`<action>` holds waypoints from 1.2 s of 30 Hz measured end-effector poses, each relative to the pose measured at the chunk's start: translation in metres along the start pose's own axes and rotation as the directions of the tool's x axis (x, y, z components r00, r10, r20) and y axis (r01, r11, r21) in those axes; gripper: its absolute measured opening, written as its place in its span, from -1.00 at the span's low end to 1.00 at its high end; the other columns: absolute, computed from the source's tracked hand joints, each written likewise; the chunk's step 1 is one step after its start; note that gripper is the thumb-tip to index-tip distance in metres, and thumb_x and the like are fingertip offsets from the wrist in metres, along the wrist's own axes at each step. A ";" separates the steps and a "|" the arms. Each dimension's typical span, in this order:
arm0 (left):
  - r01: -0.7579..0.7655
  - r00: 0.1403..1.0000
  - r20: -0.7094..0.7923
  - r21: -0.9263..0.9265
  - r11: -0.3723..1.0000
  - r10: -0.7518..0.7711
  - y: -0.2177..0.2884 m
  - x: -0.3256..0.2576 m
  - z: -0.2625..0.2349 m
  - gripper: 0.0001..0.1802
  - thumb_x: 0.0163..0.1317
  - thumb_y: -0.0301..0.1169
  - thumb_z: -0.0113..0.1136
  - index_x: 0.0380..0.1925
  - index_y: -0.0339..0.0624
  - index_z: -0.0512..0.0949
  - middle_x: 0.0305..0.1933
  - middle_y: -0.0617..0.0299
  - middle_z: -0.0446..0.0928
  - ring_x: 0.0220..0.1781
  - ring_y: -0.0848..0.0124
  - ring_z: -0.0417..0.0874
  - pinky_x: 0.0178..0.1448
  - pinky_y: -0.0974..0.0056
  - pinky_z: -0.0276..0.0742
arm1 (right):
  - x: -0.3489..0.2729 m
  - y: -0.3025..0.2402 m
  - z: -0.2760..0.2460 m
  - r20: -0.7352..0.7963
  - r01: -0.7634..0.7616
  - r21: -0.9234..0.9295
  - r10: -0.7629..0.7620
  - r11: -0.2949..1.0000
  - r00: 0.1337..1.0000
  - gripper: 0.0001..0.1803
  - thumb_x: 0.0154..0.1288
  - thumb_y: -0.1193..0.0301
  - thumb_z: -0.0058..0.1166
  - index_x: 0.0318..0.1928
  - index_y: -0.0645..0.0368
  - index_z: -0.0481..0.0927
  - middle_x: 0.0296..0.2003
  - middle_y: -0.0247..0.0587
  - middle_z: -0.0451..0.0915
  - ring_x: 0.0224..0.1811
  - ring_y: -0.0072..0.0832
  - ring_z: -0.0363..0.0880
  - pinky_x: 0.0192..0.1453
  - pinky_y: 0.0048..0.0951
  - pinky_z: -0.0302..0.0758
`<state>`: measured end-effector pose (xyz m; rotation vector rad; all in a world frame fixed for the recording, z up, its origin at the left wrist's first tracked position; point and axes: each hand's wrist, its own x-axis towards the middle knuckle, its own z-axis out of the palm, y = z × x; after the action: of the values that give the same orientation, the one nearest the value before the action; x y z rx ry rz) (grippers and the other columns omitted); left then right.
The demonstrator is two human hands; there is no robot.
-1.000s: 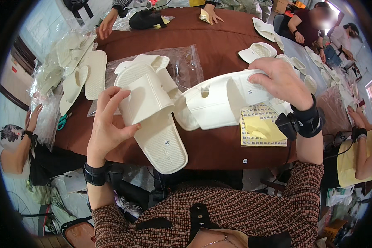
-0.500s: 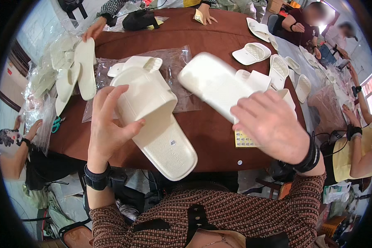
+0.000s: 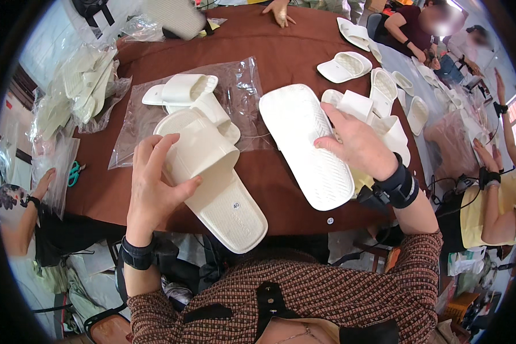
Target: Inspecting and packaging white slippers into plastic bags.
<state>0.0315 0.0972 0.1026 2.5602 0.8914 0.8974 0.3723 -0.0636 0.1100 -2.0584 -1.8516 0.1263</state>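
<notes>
My left hand (image 3: pixel 157 186) is beside a cream slide sandal (image 3: pixel 226 203) that lies strap up, toe end away from me. Its fingers are apart and bent, with the thumb over the footbed and the fingertips at the strap. A small round sticker (image 3: pixel 236 205) is on that footbed. My right hand (image 3: pixel 364 146) grips the right edge of a second slide sandal (image 3: pixel 304 137), thumb on top; its patterned sole faces up. Behind the left sandal, more slide sandals (image 3: pixel 186 90) lie on a clear plastic bag (image 3: pixel 243 77).
A yellow sticker sheet (image 3: pixel 361 180) is partly hidden under my right hand. A loose round sticker (image 3: pixel 329 221) lies near the front edge. Several sandals (image 3: pixel 345 67) line the right side. Bagged sandals (image 3: pixel 89 86) and teal scissors (image 3: pixel 74 174) are on the left; co-workers surround the table.
My right hand has turned the second sandal steeper and brought it nearer, beside the left one. The left sandal shifted slightly. At the far left, a co-worker's hand and the sandals there have moved away.
</notes>
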 end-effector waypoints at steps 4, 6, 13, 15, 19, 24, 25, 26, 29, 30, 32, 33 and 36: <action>-0.009 1.000 0.001 -0.004 1.000 0.009 -0.002 -0.002 0.003 -0.19 -0.26 -0.32 0.52 0.15 -0.14 0.52 0.11 -0.05 0.44 0.18 -0.03 0.44 0.25 0.00 0.44 | -0.006 -0.025 0.004 -0.106 0.118 -0.311 -0.157 0.943 0.982 -0.20 0.25 0.16 0.26 0.35 0.34 0.26 0.22 0.28 0.42 0.18 0.03 0.50 0.18 -0.06 0.47; -0.013 1.000 -0.013 -0.022 1.000 0.013 -0.001 -0.002 0.006 -0.19 -0.28 -0.34 0.52 0.15 -0.13 0.53 0.11 -0.05 0.43 0.16 -0.02 0.44 0.23 0.00 0.44 | -0.009 -0.038 0.005 -0.052 0.159 -0.212 -0.174 0.964 0.983 -0.16 0.20 0.13 0.30 0.36 0.31 0.26 0.32 0.23 0.31 0.30 0.06 0.37 0.24 0.00 0.41; -0.045 0.999 0.000 -0.014 0.999 0.045 0.000 -0.001 0.013 -0.19 -0.25 -0.33 0.54 0.14 -0.15 0.52 0.13 -0.04 0.42 0.16 -0.01 0.44 0.23 0.00 0.44 | -0.016 -0.040 0.030 0.074 0.133 -0.187 -0.121 0.973 0.990 -0.12 0.20 0.22 0.30 0.41 0.30 0.17 0.39 0.29 0.17 0.45 0.19 0.16 0.30 0.11 0.32; -0.066 0.998 -0.006 -0.004 0.998 0.066 0.000 -0.001 0.014 -0.19 -0.24 -0.32 0.55 0.15 -0.17 0.51 0.13 -0.05 0.41 0.16 -0.01 0.43 0.23 0.00 0.44 | -0.014 -0.039 0.027 0.095 0.117 -0.170 -0.102 0.978 0.990 -0.16 0.21 0.29 0.25 0.41 0.29 0.16 0.40 0.29 0.15 0.47 0.20 0.13 0.32 0.14 0.29; -0.074 0.997 -0.012 0.006 0.997 0.075 -0.002 -0.003 0.015 -0.19 -0.24 -0.31 0.55 0.15 -0.18 0.51 0.13 -0.05 0.41 0.16 -0.02 0.43 0.23 0.00 0.44 | -0.014 -0.043 0.025 0.103 0.096 -0.188 -0.078 0.977 0.992 -0.24 0.23 0.45 0.09 0.42 0.29 0.15 0.39 0.32 0.18 0.46 0.22 0.17 0.37 0.14 0.27; -0.084 0.996 -0.007 -0.032 0.996 0.084 0.004 -0.001 0.019 -0.22 -0.22 -0.32 0.54 0.12 -0.21 0.52 0.12 -0.05 0.42 0.16 -0.01 0.44 0.24 0.01 0.43 | -0.017 -0.038 0.030 -0.011 0.106 -0.386 -0.119 0.916 0.993 -0.25 0.20 0.51 0.05 0.41 0.36 0.16 0.26 0.34 0.33 0.27 0.15 0.40 0.15 -0.01 0.49; -0.087 0.996 -0.008 -0.035 0.996 0.086 0.006 -0.001 0.021 -0.22 -0.22 -0.32 0.54 0.12 -0.21 0.52 0.12 -0.05 0.42 0.16 -0.01 0.44 0.24 0.01 0.43 | -0.017 -0.036 0.032 -0.048 0.094 -0.466 -0.132 0.880 0.990 -0.26 0.18 0.53 0.03 0.40 0.38 0.17 0.20 0.33 0.39 0.19 0.10 0.48 0.03 -0.09 0.58; -0.089 0.996 -0.005 -0.034 0.995 0.089 0.008 0.000 0.022 -0.23 -0.21 -0.32 0.54 0.12 -0.22 0.52 0.12 -0.05 0.42 0.16 -0.01 0.44 0.24 0.01 0.43 | -0.017 -0.034 0.034 -0.050 0.092 -0.469 -0.130 0.879 0.990 -0.26 0.18 0.53 0.03 0.40 0.38 0.17 0.20 0.33 0.39 0.19 0.10 0.48 0.03 -0.09 0.58; -0.088 0.996 0.005 -0.035 0.995 0.089 0.012 0.003 0.024 -0.25 -0.19 -0.31 0.53 0.11 -0.23 0.52 0.11 -0.05 0.42 0.16 -0.01 0.43 0.24 0.01 0.42 | -0.013 -0.029 0.034 -0.077 0.093 -0.520 -0.155 0.849 0.985 -0.28 0.18 0.56 0.00 0.39 0.40 0.18 0.04 0.21 0.49 0.00 -0.04 0.58 -0.18 -0.23 0.62; -0.087 0.996 0.013 -0.036 0.996 0.088 0.013 0.004 0.024 -0.25 -0.18 -0.30 0.53 0.11 -0.23 0.52 0.11 -0.05 0.42 0.16 -0.01 0.43 0.24 0.01 0.42 | -0.011 -0.028 0.030 -0.103 0.078 -0.571 -0.166 0.817 0.981 -0.29 0.18 0.56 0.00 0.38 0.39 0.20 -0.05 0.12 0.52 -0.09 -0.09 0.61 -0.22 -0.27 0.62; -0.092 0.996 0.016 -0.041 0.995 0.093 0.017 0.005 0.024 -0.26 -0.17 -0.30 0.53 0.11 -0.23 0.52 0.11 -0.05 0.42 0.17 -0.01 0.43 0.25 0.02 0.42 | -0.009 -0.026 0.020 -0.130 0.062 -0.621 -0.181 0.781 0.975 -0.30 0.18 0.56 0.00 0.37 0.38 0.21 -0.14 0.02 0.55 -0.18 -0.14 0.64 -0.25 -0.32 0.62; -0.098 0.995 0.023 -0.047 0.994 0.099 0.018 0.006 0.024 -0.27 -0.17 -0.30 0.53 0.10 -0.23 0.52 0.10 -0.05 0.42 0.17 -0.01 0.43 0.25 0.02 0.42 | -0.007 -0.022 0.013 -0.198 0.046 -0.548 -0.183 0.835 0.963 -0.32 0.20 0.57 -0.01 0.37 0.36 0.23 -0.20 0.00 0.57 -0.23 -0.14 0.65 -0.24 -0.29 0.62; -0.115 0.993 -0.002 -0.078 0.990 0.115 0.020 0.010 0.028 -0.27 -0.16 -0.30 0.52 0.10 -0.24 0.52 0.11 -0.06 0.42 0.18 -0.01 0.43 0.25 0.03 0.43 | -0.005 -0.021 -0.001 -0.302 0.039 -0.356 -0.154 0.934 0.941 -0.35 0.21 0.60 -0.03 0.36 0.29 0.27 -0.28 0.00 0.60 -0.29 -0.12 0.67 -0.23 -0.21 0.61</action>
<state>0.0647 0.0862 0.0952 2.5661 0.6989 0.9420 0.3522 -0.0670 0.1168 -2.0411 -1.8572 -0.5730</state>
